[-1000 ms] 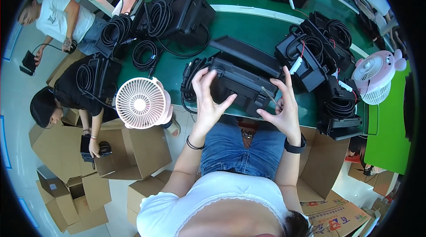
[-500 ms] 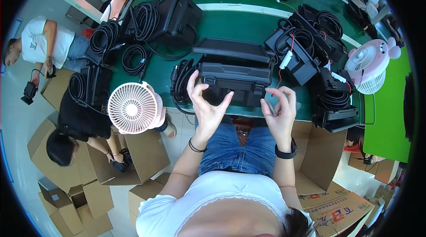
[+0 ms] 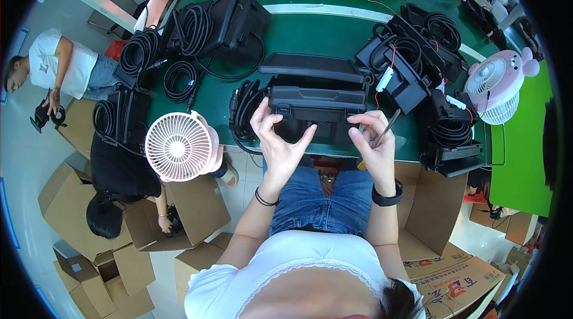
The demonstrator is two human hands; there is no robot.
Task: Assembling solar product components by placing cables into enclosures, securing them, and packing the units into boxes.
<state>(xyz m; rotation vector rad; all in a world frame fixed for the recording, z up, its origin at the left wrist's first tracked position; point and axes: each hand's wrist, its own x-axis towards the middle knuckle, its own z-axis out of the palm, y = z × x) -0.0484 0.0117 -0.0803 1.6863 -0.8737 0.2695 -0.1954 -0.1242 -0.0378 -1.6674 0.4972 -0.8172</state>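
A black plastic box with its lid raised stands at the green table's near edge, its front latches facing me. My left hand grips its front left side, thumb and fingers spread across the latch area. At the front right corner, my right hand has its thumb and index finger by the latch. A thin metal-shafted screwdriver slants out of that hand; its handle is mostly hidden by the fingers. Left of the box lies a coiled black cable.
A white desk fan stands left, a pink fan right. More black boxes with coiled cables crowd both sides of the green table. Open cardboard boxes surround me. One person bends over a carton; another stands far left.
The screwdriver's shaft now shows above my right hand, whose fingertips have moved slightly left onto the latch area. My left hand stays nearly still. The bending person has shifted.
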